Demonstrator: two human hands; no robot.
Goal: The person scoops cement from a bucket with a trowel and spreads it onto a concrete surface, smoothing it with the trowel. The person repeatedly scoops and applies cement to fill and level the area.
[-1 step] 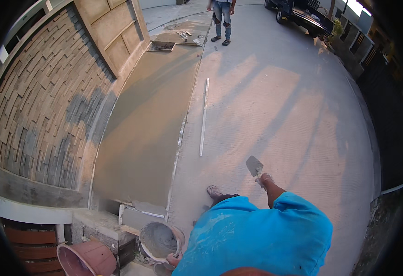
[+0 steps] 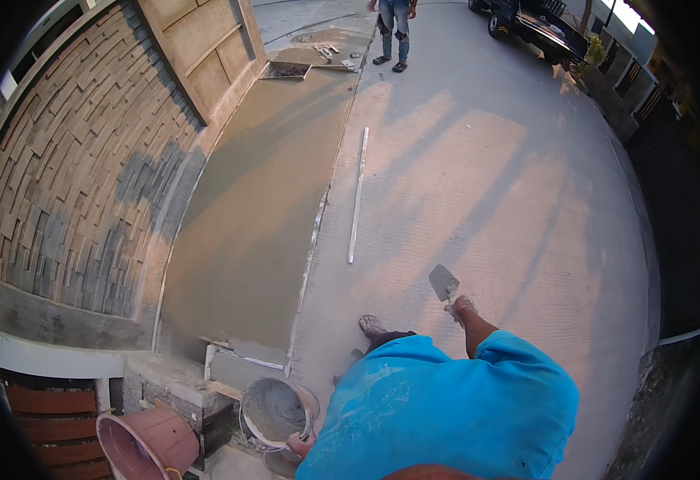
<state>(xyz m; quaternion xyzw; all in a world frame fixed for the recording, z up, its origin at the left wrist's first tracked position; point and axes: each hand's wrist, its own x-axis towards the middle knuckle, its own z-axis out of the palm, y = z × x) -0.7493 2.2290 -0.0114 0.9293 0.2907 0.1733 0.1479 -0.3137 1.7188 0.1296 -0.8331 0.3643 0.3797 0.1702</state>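
Note:
My right hand [image 2: 462, 309] is closed around the handle of a trowel [image 2: 444, 282], its broad blade coated with grey mortar and held out over the paved road. At the lower left, a bucket [image 2: 313, 402] with grey mortar inside leans with its mouth turned up toward me. My left hand [image 2: 300, 443] is at that bucket's lower right rim, fingers curled on it; the blue shirt hides the wrist. Part of a second, smaller container [image 2: 280, 462] shows just below. To the left of the road lies a strip of smooth, wet-looking mortar [image 2: 246, 240].
A long straight bar [image 2: 358, 196] lies on the road beside the strip. A reddish tub [image 2: 162, 440] stands tilted at lower left. Stone-clad wall [image 2: 86, 176] borders the strip. Farther off are a mortar box [image 2: 287, 70], a standing person [image 2: 394, 32] and a dark pickup truck [image 2: 538, 34].
The whole view has shifted slightly. Both hands keep their places at the trowel and the bucket.

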